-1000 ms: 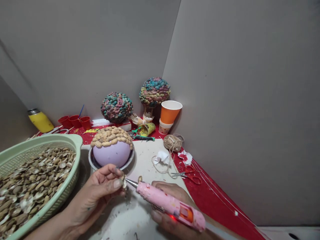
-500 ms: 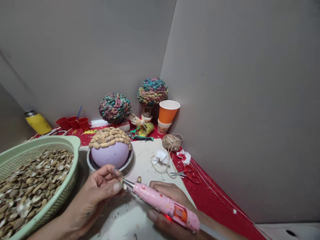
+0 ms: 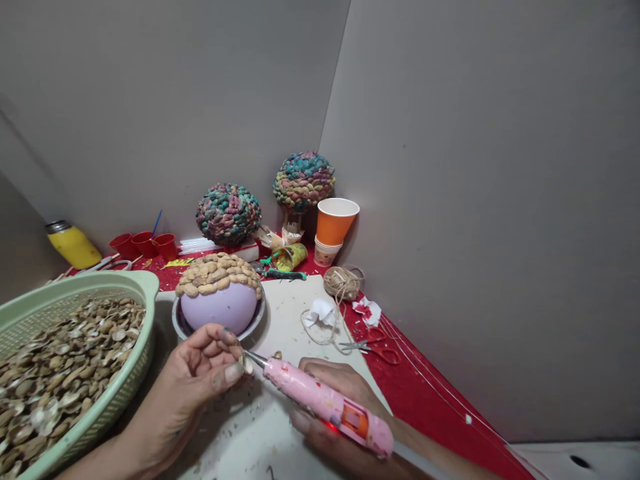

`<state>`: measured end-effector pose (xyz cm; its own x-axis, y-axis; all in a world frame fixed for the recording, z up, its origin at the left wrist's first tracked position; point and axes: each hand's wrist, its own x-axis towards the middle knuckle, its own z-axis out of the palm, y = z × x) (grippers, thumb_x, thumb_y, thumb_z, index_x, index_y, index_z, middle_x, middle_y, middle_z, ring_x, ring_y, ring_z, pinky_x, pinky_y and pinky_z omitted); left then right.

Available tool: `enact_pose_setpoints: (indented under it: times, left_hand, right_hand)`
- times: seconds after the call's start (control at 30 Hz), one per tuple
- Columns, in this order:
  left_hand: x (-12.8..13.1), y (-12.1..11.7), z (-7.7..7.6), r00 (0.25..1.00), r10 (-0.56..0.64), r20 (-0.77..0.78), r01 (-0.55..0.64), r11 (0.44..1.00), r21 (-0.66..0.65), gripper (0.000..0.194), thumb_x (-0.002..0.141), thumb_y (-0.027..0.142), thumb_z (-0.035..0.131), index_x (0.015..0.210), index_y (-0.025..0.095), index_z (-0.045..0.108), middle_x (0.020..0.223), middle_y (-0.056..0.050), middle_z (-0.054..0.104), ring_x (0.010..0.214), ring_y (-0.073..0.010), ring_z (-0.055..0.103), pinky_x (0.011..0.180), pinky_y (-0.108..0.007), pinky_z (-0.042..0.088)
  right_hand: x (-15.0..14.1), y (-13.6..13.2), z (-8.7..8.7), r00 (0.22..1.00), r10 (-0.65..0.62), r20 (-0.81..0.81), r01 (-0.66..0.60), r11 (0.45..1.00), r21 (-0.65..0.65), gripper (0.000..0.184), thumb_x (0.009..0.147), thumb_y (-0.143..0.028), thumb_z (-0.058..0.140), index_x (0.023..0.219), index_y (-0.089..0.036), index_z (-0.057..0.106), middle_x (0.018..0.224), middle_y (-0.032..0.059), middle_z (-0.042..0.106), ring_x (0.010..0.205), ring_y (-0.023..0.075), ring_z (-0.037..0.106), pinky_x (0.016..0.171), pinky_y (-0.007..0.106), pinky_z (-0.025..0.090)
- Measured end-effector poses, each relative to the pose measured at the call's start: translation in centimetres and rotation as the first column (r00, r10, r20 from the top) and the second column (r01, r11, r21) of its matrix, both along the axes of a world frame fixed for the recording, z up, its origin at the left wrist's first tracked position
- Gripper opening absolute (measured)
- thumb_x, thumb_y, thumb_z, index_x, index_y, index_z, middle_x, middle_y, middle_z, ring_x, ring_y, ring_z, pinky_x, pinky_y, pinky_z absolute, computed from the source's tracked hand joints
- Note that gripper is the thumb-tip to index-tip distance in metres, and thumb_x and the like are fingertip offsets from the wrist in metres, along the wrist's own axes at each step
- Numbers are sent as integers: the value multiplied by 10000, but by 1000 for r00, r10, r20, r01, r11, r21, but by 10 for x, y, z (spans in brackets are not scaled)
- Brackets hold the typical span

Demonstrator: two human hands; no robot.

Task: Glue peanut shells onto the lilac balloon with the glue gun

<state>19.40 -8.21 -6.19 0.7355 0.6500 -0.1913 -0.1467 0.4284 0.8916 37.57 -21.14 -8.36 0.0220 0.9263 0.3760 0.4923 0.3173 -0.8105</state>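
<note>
Between the thumb and fingers of my left hand [image 3: 200, 380] is a peanut shell [image 3: 247, 364], its pale inside partly showing. My right hand [image 3: 340, 407] is wrapped round a pink hot glue gun [image 3: 320, 400] with a red light glowing underneath. The metal nozzle [image 3: 255, 359] points left and reaches the shell at my left fingertips. Just beyond my left hand, a lilac balloon [image 3: 220, 310] sits in a metal bowl [image 3: 261, 320]. Rows of peanut shells [image 3: 217, 273] cover the balloon's upper part.
A green basket [image 3: 145, 320] of peanut shells stands at the left. Behind are two colourful shell-covered balls [image 3: 229, 213], red cups [image 3: 165, 247], an orange paper cup [image 3: 337, 223] and a yellow bottle [image 3: 75, 247]. Twine [image 3: 344, 283] and red-handled scissors [image 3: 383, 350] lie at the right.
The shell at my left fingertips has turned so more of its pale inside shows. The glue gun has shifted slightly left and up, with its nozzle still at the shell.
</note>
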Motion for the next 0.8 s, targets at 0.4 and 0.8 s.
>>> enact_pose_setpoints:
  times: [0.4,0.8]
  left_hand:
    - [0,3,-1,999,36,8,-37,999,30,308,707,161,814,918,201,594,820,24,652,732,-87,578,694,-172,489]
    - [-1,4,-3,998,62,21,-63,996,60,301,724,143,797,946,213,606,843,15,668,742,-91,596,709,-181,501]
  right_hand:
    - [0,1,-5,999,-36,-1,36,999,7,312,807,-301,545,646,-225,289,606,-54,353,507,111,333,500,259,269]
    - [-3,1,-2,992,-88,88,86,996,28,269,771,-211,501,641,-229,266,588,-56,348,498,106,350,466,253,293]
